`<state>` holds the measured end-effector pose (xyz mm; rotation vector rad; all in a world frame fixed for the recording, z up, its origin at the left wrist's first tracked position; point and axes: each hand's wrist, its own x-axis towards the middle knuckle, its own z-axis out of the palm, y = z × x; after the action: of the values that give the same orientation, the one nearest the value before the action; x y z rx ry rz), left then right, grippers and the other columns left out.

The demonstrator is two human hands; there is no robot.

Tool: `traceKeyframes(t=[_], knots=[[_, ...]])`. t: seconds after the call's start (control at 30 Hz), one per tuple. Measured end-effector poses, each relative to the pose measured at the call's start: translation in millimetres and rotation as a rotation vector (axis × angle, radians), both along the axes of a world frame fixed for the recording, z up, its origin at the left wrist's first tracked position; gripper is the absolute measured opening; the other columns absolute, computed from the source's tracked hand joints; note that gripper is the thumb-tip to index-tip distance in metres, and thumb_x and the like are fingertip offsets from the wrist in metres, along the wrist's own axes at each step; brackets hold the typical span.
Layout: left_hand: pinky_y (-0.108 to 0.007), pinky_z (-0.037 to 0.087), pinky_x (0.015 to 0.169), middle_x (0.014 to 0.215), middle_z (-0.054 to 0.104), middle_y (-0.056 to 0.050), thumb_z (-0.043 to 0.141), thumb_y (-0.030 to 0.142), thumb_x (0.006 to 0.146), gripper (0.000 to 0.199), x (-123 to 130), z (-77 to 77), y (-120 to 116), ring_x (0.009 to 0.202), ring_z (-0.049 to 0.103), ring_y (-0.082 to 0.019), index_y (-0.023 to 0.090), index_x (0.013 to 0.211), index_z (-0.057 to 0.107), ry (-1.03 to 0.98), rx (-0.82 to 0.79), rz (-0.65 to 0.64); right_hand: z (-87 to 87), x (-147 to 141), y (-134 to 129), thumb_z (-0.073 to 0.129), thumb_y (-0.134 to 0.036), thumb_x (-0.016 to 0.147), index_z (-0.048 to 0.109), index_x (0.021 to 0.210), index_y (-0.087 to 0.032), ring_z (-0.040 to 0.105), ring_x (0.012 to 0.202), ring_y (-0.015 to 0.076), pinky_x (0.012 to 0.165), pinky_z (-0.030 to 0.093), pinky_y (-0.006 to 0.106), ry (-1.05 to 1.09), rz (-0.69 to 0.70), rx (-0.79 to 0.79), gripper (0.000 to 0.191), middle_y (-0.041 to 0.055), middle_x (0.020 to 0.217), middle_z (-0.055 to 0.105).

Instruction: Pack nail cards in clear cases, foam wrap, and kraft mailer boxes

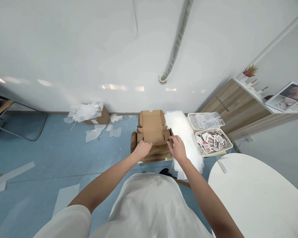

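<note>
An unfolded brown cardboard mailer box [152,122] lies on top of a stack of flattened cardboard boxes [155,155], its lid panel spread out toward the wall. At the box's near left edge, my left hand [143,148] is closed, fingers curled over the cardboard. Around the right side flap, my right hand [177,148] has its thumb and fingers bent, gripping the cardboard near the corner. The fingertips of both hands are partly hidden. Just right of the stack lies a pile of white translucent wrapping sheets [182,135].
Right of the sheets stand a white basket of clear plastic cases [205,120] and a white basket of small printed packs [213,142]. A round white table [260,195] is at the lower right, a wooden cabinet [240,105] behind. Paper scraps [94,132] litter the blue floor.
</note>
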<state>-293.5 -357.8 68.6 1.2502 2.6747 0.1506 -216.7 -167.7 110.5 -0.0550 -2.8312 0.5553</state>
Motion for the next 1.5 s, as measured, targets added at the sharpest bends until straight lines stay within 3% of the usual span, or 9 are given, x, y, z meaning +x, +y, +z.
traceKeyframes(t=[0.13, 0.4, 0.7, 0.83, 1.0, 1.13, 1.2, 1.33, 1.5], knots=[[-0.035, 0.039, 0.071, 0.075, 0.064, -0.012, 0.042, 0.004, 0.075, 0.017, 0, 3.2, 1, 0.071, 0.063, -0.023, 0.01, 0.084, 0.055, 0.024, -0.021, -0.006, -11.8, 9, -28, 0.041, -0.033, 0.085, 0.056, 0.092, -0.018, 0.056, 0.081, 0.0209, 0.075, 0.041, 0.034, -0.281, 0.245, 0.15, 0.023, 0.008, 0.086, 0.06], [-0.034, 0.037, 0.076, 0.072, 0.066, -0.011, 0.041, 0.006, 0.076, 0.018, 1, 1.8, -7, 0.072, 0.063, -0.021, 0.012, 0.081, 0.057, 0.045, 0.003, -0.027, -47.1, 17, -38, 0.051, -0.035, 0.079, 0.056, 0.1, -0.015, 0.053, 0.099, 0.0218, 0.085, 0.041, 0.034, -0.363, 0.161, 0.066, 0.029, 0.0104, 0.1, 0.059], [-0.036, 0.037, 0.077, 0.077, 0.065, -0.013, 0.034, 0.016, 0.084, 0.024, -2, 9.7, -8, 0.074, 0.062, -0.022, 0.013, 0.085, 0.057, 0.02, 0.137, 0.054, -46.3, 26, -29, 0.053, -0.027, 0.076, 0.048, 0.118, -0.014, 0.042, 0.118, 0.0252, 0.098, 0.034, 0.04, -0.322, 0.063, 0.054, 0.044, 0.0137, 0.123, 0.049], [-0.035, 0.038, 0.081, 0.083, 0.066, -0.009, 0.028, 0.021, 0.088, 0.029, -1, 14.1, -18, 0.08, 0.061, -0.02, 0.016, 0.092, 0.057, 0.024, 0.257, 0.065, -44.8, 25, -26, 0.058, -0.031, 0.073, 0.048, 0.119, -0.013, 0.041, 0.119, 0.0254, 0.097, 0.035, 0.039, -0.393, 0.047, -0.066, 0.05, 0.0152, 0.125, 0.048], [-0.034, 0.039, 0.083, 0.094, 0.065, -0.007, 0.027, 0.02, 0.088, 0.032, 1, 14.1, -31, 0.087, 0.059, -0.017, 0.018, 0.099, 0.057, 0.034, 0.434, 0.107, -30.1, 18, -14, 0.057, -0.05, 0.071, 0.039, 0.125, -0.016, 0.048, 0.114, 0.0261, 0.089, 0.043, 0.042, -0.366, -0.052, -0.555, 0.067, 0.0155, 0.125, 0.049], [-0.035, 0.039, 0.086, 0.096, 0.065, -0.006, 0.028, 0.018, 0.086, 0.033, 9, 13.7, -30, 0.09, 0.058, -0.017, 0.02, 0.098, 0.059, 0.007, 0.495, 0.079, -0.2, 9, -6, 0.036, -0.058, 0.08, 0.045, 0.116, -0.02, 0.061, 0.095, 0.0233, 0.075, 0.05, 0.039, -0.226, -0.225, -1.093, 0.053, 0.0125, 0.114, 0.057], [-0.036, 0.038, 0.088, 0.102, 0.064, -0.005, 0.028, 0.018, 0.087, 0.034, 15, 13.7, -26, 0.093, 0.058, -0.016, 0.021, 0.1, 0.058, -0.003, 0.525, 0.029, 15.7, 5, -6, 0.043, -0.055, 0.078, 0.047, 0.111, -0.022, 0.064, 0.085, 0.022, 0.07, 0.051, 0.037, -0.206, -0.266, -1.255, 0.047, 0.0103, 0.106, 0.061], [-0.036, 0.034, 0.091, 0.109, 0.062, -0.004, 0.027, 0.02, 0.088, 0.034, 27, 12.6, -14, 0.097, 0.056, -0.015, 0.022, 0.105, 0.056, -0.07, 0.544, -0.07, 35.8, 5, -6, 0.061, -0.041, 0.068, 0.049, 0.102, -0.021, 0.065, 0.065, 0.0167, 0.053, 0.05, 0.026, -0.189, -0.407, -1.252, 0.041, 0.0044, 0.087, 0.065], [-0.042, 0.025, 0.098, 0.112, 0.06, -0.005, 0.029, 0.025, 0.088, 0.033, 43, 7.5, 1, 0.101, 0.053, -0.018, 0.024, 0.109, 0.055, -0.156, 0.556, -0.074, 35.3, 19, -2, 0.056, -0.035, 0.068, 0.048, 0.101, -0.021, 0.062, 0.06, 0.0131, 0.046, 0.049, 0.022, -0.132, -0.536, -1.107, 0.037, 0.002, 0.085, 0.064]])
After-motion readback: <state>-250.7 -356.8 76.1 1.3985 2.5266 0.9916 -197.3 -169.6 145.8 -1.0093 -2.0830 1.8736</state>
